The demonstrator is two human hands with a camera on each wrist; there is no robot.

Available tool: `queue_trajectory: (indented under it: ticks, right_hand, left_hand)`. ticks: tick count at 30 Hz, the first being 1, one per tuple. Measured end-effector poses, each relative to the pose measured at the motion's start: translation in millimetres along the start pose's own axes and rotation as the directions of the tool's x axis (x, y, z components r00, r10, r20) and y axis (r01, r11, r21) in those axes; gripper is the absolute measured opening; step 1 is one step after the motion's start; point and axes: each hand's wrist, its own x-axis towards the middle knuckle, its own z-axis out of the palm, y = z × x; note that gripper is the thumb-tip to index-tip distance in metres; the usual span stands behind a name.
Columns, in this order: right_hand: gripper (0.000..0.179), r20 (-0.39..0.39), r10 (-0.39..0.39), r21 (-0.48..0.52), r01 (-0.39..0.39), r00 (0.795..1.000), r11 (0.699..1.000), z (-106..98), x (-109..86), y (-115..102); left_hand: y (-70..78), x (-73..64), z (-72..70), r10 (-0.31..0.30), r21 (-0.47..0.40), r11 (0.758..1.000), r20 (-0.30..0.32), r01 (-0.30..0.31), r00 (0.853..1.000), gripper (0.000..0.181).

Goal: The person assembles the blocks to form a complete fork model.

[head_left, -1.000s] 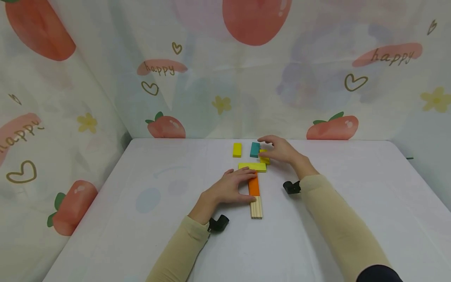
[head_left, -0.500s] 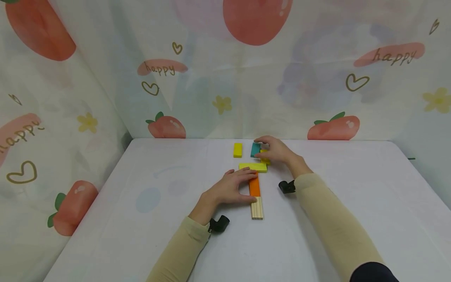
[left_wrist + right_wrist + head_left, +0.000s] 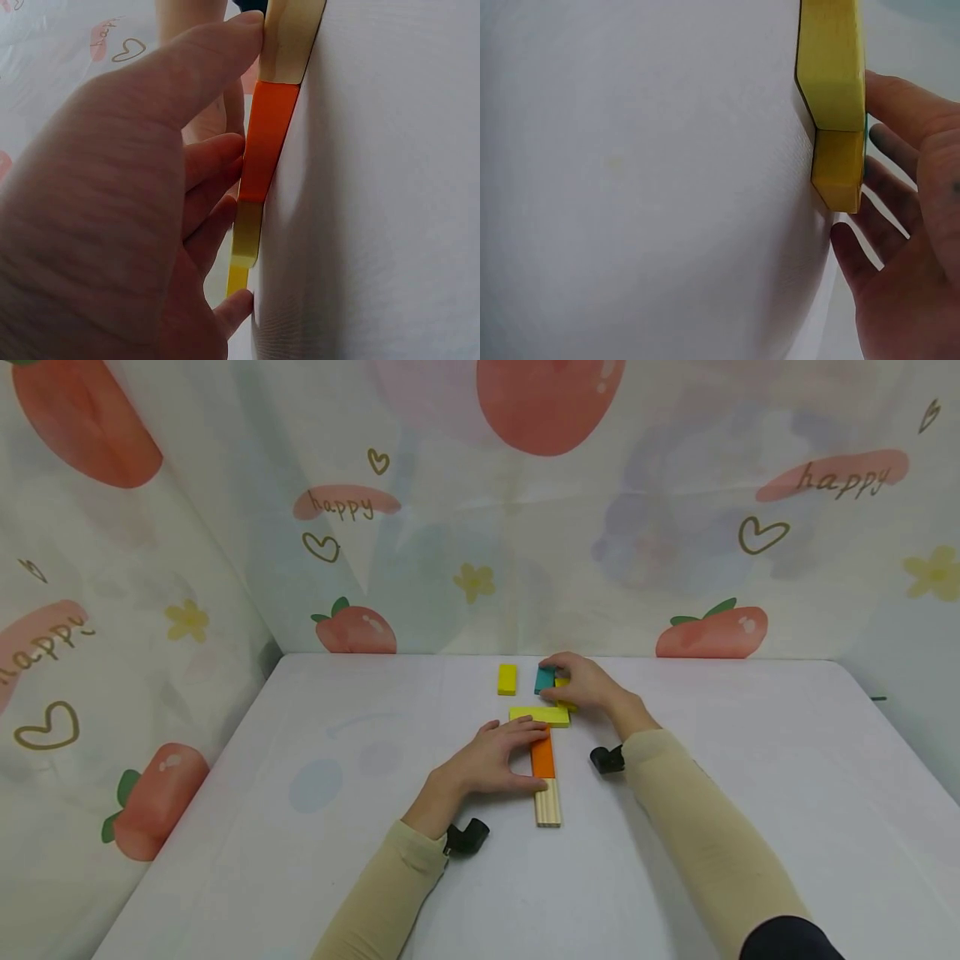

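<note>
on the white table (image 3: 285,877), a line of blocks was laid out toward twelve o'clock. the wood block (image 3: 548,810) was placed at six o'clock of the orange block (image 3: 543,760), end to end with it, and the bar (image 3: 546,719), lime yellow, was set crosswise at twelve o'clock of the orange block. just beyond the bar, also at twelve, the teal block (image 3: 543,680) was placed lengthwise. at eleven o'clock of the bar, the first yellow block (image 3: 507,680) was left apart from the teal one. at four o'clock of the teal block, the second yellow block (image 3: 838,169) was partly hidden.

the left hand (image 3: 491,762) was held at nine o'clock of the orange block, its fingers stretched out and slightly parted. its thumb tip was rested against the wood block, and its fingertips were laid by the orange block's far end.

the teal block was spanned by the right hand (image 3: 585,683): the thumb was brought to its six o'clock end, a fingertip to its twelve o'clock end. whether the block was pinched could not be told.

at each wrist a black camera (image 3: 467,836) was worn beside a tan sleeve (image 3: 386,893). the table was backed by a printed cloth (image 3: 525,543).
</note>
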Motion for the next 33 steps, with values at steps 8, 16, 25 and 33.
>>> queue_trajectory:
  ticks: [8,16,25,33]
  right_hand:
    - [0.056,0.002,-0.005,-0.004,0.005,1.0,1.0,0.6,-0.8,-1.4]
    - [0.054,0.002,-0.015,0.001,0.015,1.0,1.0,-0.3,0.1,-0.9]
    - [0.053,0.008,-0.024,0.013,0.024,1.0,1.0,0.1,-2.1,-3.9]
    - [0.052,0.024,-0.037,0.01,0.036,0.999,0.999,0.6,-5.3,-7.4]
  left_hand:
    - [2.4,-0.5,-0.9,-0.005,0.001,1.0,0.002,0.005,1.0,0.073]
    - [2.7,0.4,-0.7,-0.001,0.002,1.0,0.001,0.001,1.0,0.073]
    - [3.9,-0.6,-1.2,-0.011,-0.002,1.0,0.008,0.011,1.0,0.074]
    - [4.5,-1.4,-2.5,-0.018,0.001,1.0,0.007,0.018,1.0,0.073]
